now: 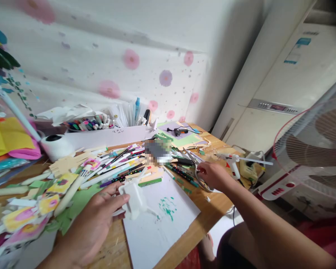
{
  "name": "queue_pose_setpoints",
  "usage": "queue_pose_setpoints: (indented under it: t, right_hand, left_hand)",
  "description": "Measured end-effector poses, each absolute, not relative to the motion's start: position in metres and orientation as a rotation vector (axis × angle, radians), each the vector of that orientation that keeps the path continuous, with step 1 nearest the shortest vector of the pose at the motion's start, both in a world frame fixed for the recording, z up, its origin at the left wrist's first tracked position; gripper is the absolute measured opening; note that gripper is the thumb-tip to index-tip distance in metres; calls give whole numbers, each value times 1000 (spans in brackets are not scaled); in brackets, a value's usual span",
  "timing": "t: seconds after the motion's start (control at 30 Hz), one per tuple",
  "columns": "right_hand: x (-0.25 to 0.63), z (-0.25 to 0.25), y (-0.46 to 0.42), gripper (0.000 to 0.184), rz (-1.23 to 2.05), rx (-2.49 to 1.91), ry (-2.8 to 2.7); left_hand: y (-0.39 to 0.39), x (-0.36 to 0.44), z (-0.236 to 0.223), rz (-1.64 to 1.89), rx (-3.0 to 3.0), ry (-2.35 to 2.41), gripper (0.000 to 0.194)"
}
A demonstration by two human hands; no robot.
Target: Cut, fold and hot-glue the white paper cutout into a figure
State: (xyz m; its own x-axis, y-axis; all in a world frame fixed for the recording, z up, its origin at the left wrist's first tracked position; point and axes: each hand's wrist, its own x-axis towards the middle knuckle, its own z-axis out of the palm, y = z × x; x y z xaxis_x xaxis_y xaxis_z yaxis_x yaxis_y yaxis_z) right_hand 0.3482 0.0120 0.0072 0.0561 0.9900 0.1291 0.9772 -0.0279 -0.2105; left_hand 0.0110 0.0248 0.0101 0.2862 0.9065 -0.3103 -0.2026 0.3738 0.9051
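Note:
My left hand (108, 209) pinches a white cut-out piece (136, 200), which looks like foam or thick paper, with a thin strip jutting out at its lower right. The piece is over a white sheet (156, 239) marked with green dabs. To the right, my right hand (212, 175) has its fingers closed at the handles of a pair of scissors (196, 172), whose blades point up and left. Part of the handles is hidden by the hand. Just beyond the sheet lie a green stick (150, 182) and dark dotted pens (184, 175).
Painted cut-outs and scraps (62, 183) crowd the left. Behind stand a marker box (108, 137) and a white roll (58, 146). A black glue gun (181, 131) lies at the back; a white glue gun (234, 164) and a fan (310, 157) are on the right. One area is pixelated.

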Motion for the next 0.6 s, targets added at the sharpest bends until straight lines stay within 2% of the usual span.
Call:
queue_pose_setpoints:
  t: [0.17, 0.37, 0.5, 0.6]
  right_hand:
    - [360, -10, 13, 31, -32, -2277, -1912]
    - [363, -20, 19, 46, -46, -2390, -1743]
    - [364, -3, 10, 43, -19, -2327, -1659]
    - [351, 10, -12, 51, 100, -2198, -1619]
  left_hand:
    - [19, 12, 12, 836, 924, 925, 47]
    - [19, 10, 11, 868, 951, 909, 29]
    - [20, 11, 8, 918, 956, 942, 19]
    - [19, 13, 9, 948, 957, 939, 16]
